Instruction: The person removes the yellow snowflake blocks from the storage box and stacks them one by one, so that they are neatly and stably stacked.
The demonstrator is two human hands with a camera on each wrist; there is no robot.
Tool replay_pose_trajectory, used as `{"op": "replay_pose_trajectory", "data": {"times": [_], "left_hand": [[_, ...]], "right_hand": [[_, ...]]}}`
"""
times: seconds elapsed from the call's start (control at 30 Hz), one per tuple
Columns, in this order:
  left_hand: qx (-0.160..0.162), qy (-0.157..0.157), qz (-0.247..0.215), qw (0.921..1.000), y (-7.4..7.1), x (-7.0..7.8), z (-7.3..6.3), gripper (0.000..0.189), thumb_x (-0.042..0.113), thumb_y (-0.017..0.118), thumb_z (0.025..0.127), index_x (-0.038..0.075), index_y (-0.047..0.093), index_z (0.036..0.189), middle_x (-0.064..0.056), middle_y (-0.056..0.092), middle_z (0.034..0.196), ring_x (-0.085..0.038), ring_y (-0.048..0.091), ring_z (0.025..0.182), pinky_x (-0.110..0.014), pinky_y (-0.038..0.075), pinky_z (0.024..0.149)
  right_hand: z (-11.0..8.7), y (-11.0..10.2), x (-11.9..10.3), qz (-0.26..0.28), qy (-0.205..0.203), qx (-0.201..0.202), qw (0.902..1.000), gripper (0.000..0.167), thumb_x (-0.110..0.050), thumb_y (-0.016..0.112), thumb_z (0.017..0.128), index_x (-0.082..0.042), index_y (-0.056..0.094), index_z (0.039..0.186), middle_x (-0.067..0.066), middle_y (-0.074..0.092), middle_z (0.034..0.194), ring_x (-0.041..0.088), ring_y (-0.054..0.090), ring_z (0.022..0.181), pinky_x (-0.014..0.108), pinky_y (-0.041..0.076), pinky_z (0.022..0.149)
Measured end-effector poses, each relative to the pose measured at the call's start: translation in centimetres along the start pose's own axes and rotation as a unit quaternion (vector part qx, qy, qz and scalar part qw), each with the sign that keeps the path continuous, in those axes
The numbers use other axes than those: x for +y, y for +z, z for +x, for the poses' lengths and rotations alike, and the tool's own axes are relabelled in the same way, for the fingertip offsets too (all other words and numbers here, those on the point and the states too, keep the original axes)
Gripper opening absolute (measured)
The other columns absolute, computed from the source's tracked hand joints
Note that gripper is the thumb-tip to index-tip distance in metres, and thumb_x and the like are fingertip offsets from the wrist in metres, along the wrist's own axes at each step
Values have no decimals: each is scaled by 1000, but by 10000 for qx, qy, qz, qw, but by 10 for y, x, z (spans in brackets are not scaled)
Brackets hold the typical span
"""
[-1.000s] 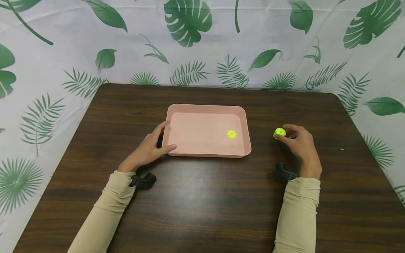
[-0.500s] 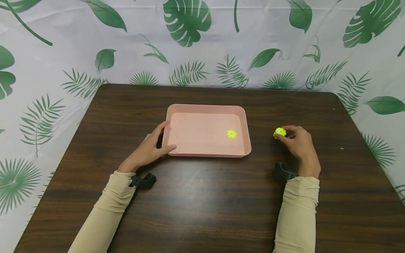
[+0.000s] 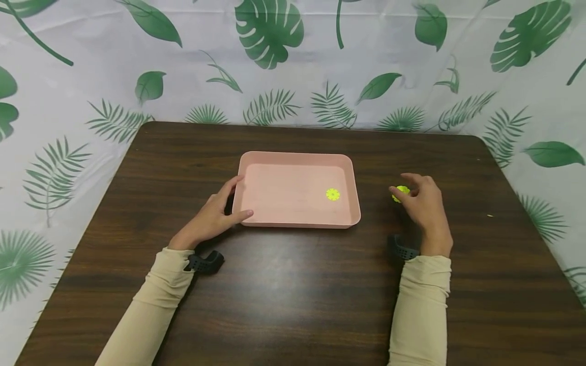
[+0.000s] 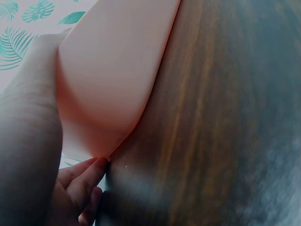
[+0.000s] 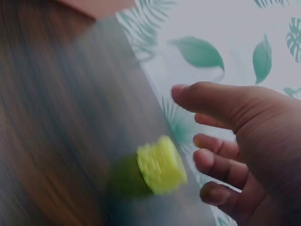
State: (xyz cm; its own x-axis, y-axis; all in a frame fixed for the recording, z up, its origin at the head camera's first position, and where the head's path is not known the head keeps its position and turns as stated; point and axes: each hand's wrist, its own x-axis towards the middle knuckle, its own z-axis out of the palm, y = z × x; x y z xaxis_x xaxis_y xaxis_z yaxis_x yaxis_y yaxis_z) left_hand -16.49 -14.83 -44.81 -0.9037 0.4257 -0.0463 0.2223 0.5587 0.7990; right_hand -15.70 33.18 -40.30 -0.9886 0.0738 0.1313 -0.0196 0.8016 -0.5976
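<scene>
My left hand point(image 3: 206, 217) holds the pink rectangular tray point(image 3: 293, 156) at its left end, with the thumb over the near-left rim. In the left wrist view, fingertips touch the tray's lower edge. One flat, bright yellow flower-shaped piece point(image 3: 332, 194) lies in the right part of the tray. Right of the tray, a short stack of yellow flower-shaped pieces point(image 5: 162, 165) stands on the table. Beside it is my right hand point(image 3: 425, 206), thumb and fingers spread and apart from the stack in the right wrist view. From the head, the thumb partly covers the stack.
The dark wooden table point(image 3: 293, 295) extends to a white cloth backdrop point(image 3: 320, 61) with green leaf prints. A tiny pale scrap point(image 3: 490, 215) lies on the table at the right. Each wrist wears a black camera mount point(image 3: 206, 262).
My right hand has let go of the yellow stack; its thumb and fingers have spread apart. The left hand, tray and piece inside have stayed put, while the head view has shifted slightly.
</scene>
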Motion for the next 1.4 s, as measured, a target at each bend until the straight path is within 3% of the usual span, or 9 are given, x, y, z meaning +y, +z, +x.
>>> {"op": "replay_pose_trajectory", "data": {"times": [0.23, 0.53, 0.67, 0.83, 0.97, 1.03, 1.13, 1.27, 1.4], "left_hand": [[-4, 64, 42, 10000, 0, -3, 0, 92, 45, 69, 98, 26, 11, 167, -15, 20, 170, -41, 24, 152, -69, 24, 115], [-17, -49, 64, 10000, -1, -2, -2, 93, 46, 69, 97, 28, 11, 167, -15, 20, 170, -44, 22, 152, -71, 22, 115], [-19, -22, 75, 10000, -1, -2, -2, 93, 47, 69, 98, 28, 10, 167, -15, 20, 170, -43, 22, 153, -70, 23, 115], [-42, -2, 70, 10000, 1, -2, -2, 93, 48, 68, 98, 28, 9, 167, -15, 18, 170, -44, 21, 153, -71, 22, 115], [-30, -10, 37, 10000, 2, 0, -3, 93, 47, 68, 98, 28, 10, 167, -14, 18, 170, -45, 21, 152, -72, 21, 115], [-19, 21, 27, 10000, 1, 1, -3, 93, 47, 69, 98, 27, 11, 167, -14, 18, 170, -44, 21, 153, -71, 22, 115], [-1, 82, 39, 10000, 1, 0, -3, 92, 46, 69, 98, 26, 11, 167, -14, 19, 170, -43, 21, 153, -71, 22, 115], [19, 143, 66, 9999, 1, 0, -3, 92, 46, 68, 98, 26, 11, 167, -15, 19, 170, -45, 21, 152, -72, 21, 115], [46, 171, 89, 9998, 0, 1, -3, 92, 46, 68, 98, 25, 11, 167, -16, 19, 170, -47, 21, 152, -73, 20, 114]], "right_hand": [[9, 35, -35, 517, -636, 611, 9948, 35, -13, 72, 98, 6, 68, 127, 24, 62, 111, 28, 56, 81, 36, 43, 75], [10, 77, -78, 874, -1185, 318, 9886, 30, -5, 75, 94, 8, 71, 121, 22, 61, 103, 28, 52, 74, 36, 44, 68], [10, 88, -92, 742, -1397, -141, 9873, 31, -5, 75, 94, 8, 71, 121, 22, 63, 107, 28, 53, 74, 37, 46, 69], [7, 95, -101, 312, -930, -813, 9919, 36, -7, 75, 94, 8, 69, 126, 23, 63, 115, 29, 57, 81, 41, 51, 75], [7, 94, -106, 12, -402, -1027, 9939, 41, -6, 75, 94, 9, 66, 131, 27, 64, 126, 34, 65, 97, 45, 56, 90], [7, 92, -110, -90, -117, -1094, 9939, 43, -5, 73, 94, 10, 64, 133, 28, 63, 132, 37, 66, 109, 48, 54, 98], [6, 91, -115, -191, 324, -1197, 9921, 40, -5, 71, 95, 11, 64, 132, 27, 64, 131, 39, 64, 116, 49, 51, 103], [4, 91, -119, -175, 647, -1128, 9914, 29, -4, 69, 96, 10, 69, 122, 25, 68, 116, 35, 63, 97, 47, 55, 95], [3, 90, -121, -135, 760, -1040, 9916, 23, -3, 69, 96, 11, 71, 115, 24, 69, 107, 33, 61, 90, 47, 56, 91]]}}
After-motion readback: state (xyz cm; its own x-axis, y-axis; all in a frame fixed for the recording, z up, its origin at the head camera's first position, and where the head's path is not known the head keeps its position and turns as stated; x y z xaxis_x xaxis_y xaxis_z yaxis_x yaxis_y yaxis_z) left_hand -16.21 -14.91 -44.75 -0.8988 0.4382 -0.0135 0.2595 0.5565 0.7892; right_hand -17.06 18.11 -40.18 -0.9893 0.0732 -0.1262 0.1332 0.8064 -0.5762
